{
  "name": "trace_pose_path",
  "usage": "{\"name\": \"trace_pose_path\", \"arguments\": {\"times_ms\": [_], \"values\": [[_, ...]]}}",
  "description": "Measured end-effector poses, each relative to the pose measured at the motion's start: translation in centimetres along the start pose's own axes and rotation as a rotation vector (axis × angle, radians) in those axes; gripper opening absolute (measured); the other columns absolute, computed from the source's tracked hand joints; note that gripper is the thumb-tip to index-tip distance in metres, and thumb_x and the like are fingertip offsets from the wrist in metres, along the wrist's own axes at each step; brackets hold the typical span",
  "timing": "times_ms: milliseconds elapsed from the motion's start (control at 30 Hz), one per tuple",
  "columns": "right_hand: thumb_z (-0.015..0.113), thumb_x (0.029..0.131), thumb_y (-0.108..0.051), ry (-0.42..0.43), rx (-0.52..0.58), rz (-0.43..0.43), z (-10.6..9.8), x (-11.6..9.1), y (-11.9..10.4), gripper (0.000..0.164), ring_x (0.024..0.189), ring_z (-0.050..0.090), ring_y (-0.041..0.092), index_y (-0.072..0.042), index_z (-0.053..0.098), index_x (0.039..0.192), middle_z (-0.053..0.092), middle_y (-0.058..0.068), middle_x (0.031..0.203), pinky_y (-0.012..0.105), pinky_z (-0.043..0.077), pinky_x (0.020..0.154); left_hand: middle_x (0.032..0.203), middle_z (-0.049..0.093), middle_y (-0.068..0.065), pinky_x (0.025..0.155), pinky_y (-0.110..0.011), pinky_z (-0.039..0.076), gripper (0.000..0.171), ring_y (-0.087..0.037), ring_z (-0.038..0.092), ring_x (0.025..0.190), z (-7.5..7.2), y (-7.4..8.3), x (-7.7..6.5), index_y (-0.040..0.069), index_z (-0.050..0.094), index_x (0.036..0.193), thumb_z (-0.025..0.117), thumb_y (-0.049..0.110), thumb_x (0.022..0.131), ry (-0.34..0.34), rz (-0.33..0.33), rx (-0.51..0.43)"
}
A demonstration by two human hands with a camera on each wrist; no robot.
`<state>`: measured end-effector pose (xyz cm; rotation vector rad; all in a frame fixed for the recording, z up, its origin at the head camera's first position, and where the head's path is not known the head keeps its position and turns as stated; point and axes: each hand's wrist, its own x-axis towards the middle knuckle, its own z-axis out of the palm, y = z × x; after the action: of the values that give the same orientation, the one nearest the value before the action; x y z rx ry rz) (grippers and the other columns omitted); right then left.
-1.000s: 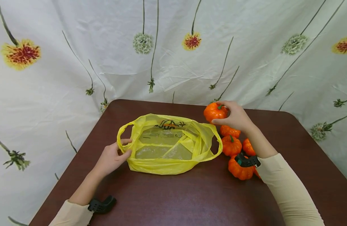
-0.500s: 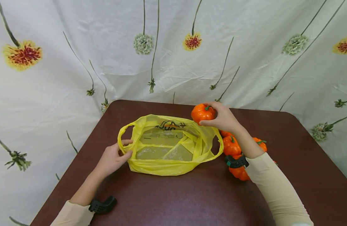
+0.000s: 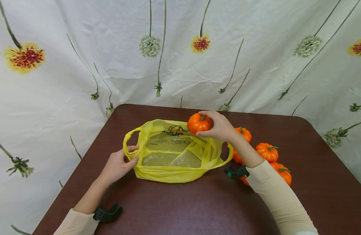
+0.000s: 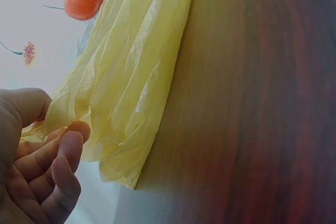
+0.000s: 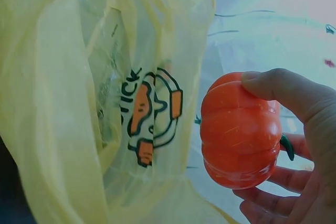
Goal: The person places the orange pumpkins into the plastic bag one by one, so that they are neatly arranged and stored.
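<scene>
A yellow plastic bag (image 3: 168, 174) lies on the table with its mouth spread open, dark print on its inner far side. My left hand (image 3: 117, 164) pinches the bag at its left handle; in the left wrist view the thumb and fingers (image 4: 71, 145) close on the thin plastic. My right hand (image 3: 220, 127) grips a small orange pumpkin (image 3: 199, 124) with a green stem, thumb on one side and fingers on the other. It is held above the bag's far right rim. The right wrist view shows this pumpkin (image 5: 241, 129) beside the printed bag wall.
Several more orange pumpkins (image 3: 267, 152) sit to the right of the bag, partly hidden by the right forearm. The dark brown table (image 3: 180, 209) ends at a white flowered cloth (image 3: 118, 49) behind. Black wrist bands (image 3: 108, 213) are on both arms.
My right hand has carried the pumpkin leftward from over the pile to above the bag's far right rim, uncovering more pumpkins. The left hand and bag stay almost still.
</scene>
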<state>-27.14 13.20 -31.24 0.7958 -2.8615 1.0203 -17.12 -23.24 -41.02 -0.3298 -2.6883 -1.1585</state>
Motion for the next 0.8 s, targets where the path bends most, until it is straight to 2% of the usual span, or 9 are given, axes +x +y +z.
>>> {"name": "trace_pose_path", "arguments": {"times_ms": [433, 800], "values": [[0.084, 0.075, -0.033, -0.052, -0.001, -0.07, 2.7, 0.6, -1.6, 0.075, 0.114, 0.052, 0.027, -0.012, 0.052, 0.14, 0.051, 0.008, 0.135, 0.042, 0.05, 0.088, 0.104, 0.069, -0.013, 0.065, -0.027, 0.048, 0.038, -0.018, 0.056, 0.074, 0.0, 0.1, 0.0, 0.0, 0.061, 0.126, 0.065, 0.016, 0.092, -0.004, -0.006, -0.004], [0.083, 0.076, -0.034, -0.121, -0.006, -0.088, 5.3, 1.8, -2.5, 0.074, 0.113, 0.051, 0.023, -0.013, 0.053, 0.139, 0.052, 0.006, 0.132, 0.037, 0.05, 0.088, 0.101, 0.069, -0.012, 0.063, -0.027, 0.047, 0.038, -0.017, 0.054, 0.071, 0.0, 0.2, 0.0, 0.0, 0.061, 0.126, 0.065, 0.016, 0.092, -0.002, -0.009, -0.006]]}}
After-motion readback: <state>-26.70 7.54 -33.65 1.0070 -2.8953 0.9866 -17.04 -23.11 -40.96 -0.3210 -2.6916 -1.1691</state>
